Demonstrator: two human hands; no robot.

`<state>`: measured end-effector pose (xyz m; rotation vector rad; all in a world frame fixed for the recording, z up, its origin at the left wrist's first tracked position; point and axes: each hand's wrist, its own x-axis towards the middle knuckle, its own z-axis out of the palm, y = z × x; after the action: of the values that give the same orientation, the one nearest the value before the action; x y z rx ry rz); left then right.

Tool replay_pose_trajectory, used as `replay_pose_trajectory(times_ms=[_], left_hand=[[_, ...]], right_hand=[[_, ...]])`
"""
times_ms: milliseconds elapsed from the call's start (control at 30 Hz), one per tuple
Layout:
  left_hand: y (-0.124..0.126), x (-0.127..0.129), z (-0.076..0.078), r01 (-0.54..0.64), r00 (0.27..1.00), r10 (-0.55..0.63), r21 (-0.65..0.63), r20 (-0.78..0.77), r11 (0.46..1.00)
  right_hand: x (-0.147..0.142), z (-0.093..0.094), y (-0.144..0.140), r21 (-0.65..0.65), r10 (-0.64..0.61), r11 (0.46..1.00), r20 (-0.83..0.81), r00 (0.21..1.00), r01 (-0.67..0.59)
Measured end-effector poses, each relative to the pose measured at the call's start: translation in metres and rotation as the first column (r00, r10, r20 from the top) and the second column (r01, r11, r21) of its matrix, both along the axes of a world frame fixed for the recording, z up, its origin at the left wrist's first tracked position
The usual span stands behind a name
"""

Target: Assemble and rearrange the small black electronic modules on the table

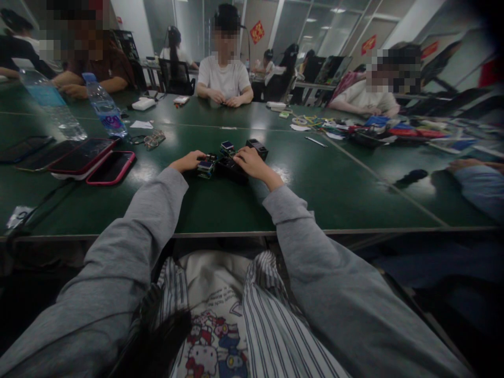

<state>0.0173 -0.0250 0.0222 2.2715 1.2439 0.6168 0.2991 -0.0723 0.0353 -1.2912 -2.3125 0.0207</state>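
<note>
Dark green table top (323, 194) carries a small cluster of electronic modules (230, 160), lying well out from the near edge, straight ahead of the person. The cluster looks like little circuit boards with tiny square display screens facing up, one at the left end (205, 167) and one further back (227, 145), plus a black boxy block (258, 148) at the right rear.

The left hand (189, 161) rests its fingertips against the left end of the cluster, beside the left display; the fingers are curled, but whether they pinch the board or only touch it cannot be told from here. The right hand (252, 164) lies over the right part of the cluster, fingers bent down onto it, seemingly pressing or holding a black part (the grip itself is hidden under the knuckles).

Judging by their look, these pieces are light, stiff and fragile: bare boards with exposed parts and glassy screens that would scratch or crack. They are best taken by the edges, between thumb and finger, keeping off the screens and any pins.

To the left lie two phones in red cases (98, 160), a pair of glasses (153, 139) and two water bottles (104, 107).
</note>
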Motion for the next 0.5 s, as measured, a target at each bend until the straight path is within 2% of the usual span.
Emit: replay_pose_trajectory(times_ms=[500], left_hand=[[0.0058,-0.0031,-0.0065,0.020,1.000,-0.020,0.008,-0.017,1.000]], right_hand=[[-0.0012,-0.0009,-0.0015,-0.009,0.002,1.000,0.000,1.000,-0.002]])
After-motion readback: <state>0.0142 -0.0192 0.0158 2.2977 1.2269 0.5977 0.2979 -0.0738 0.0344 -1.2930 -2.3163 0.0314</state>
